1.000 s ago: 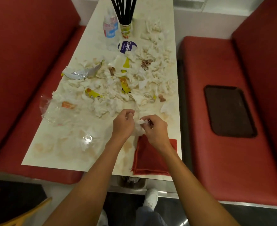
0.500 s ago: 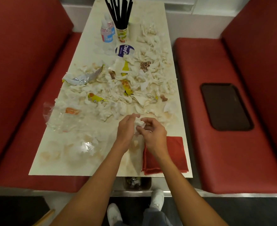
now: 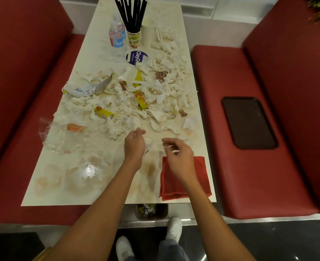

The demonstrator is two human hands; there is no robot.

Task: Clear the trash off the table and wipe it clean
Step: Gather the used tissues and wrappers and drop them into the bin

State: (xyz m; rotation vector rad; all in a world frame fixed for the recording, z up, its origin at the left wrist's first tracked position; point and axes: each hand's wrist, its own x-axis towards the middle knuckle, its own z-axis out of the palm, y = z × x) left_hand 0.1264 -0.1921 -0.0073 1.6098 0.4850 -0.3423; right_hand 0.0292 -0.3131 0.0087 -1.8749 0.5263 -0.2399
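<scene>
Near the front of the table (image 3: 48, 185), both hands hang just above a stained patch, short of the napkin heap (image 3: 129, 110) that covers the middle. The left hand (image 3: 134, 146) has its fingers (image 3: 139, 131) curled, thumb meeting forefinger, and a white scrap (image 3: 149, 144) shows at its palm side, so it seems to pinch that. The right hand (image 3: 179, 155) is loosely curled over the far edge of the cloth (image 3: 198, 178). A pale sliver sits by its fingers, but I cannot tell whether they pinch it.

A scrap so light could slip from a two-finger pinch and miss the bin (image 3: 151, 211) that shows under the near edge. Sweeping the heap toward that edge in bulk may push pieces off the sides onto a bench (image 3: 240, 176), and the clear wrap (image 3: 57, 136) overhangs the left edge. A wide reach to the far end could tip the straw cup (image 3: 134, 37) or the bottle (image 3: 115, 37). Wiping before the paper is off would likely smear the stains and foul the cloth.
</scene>
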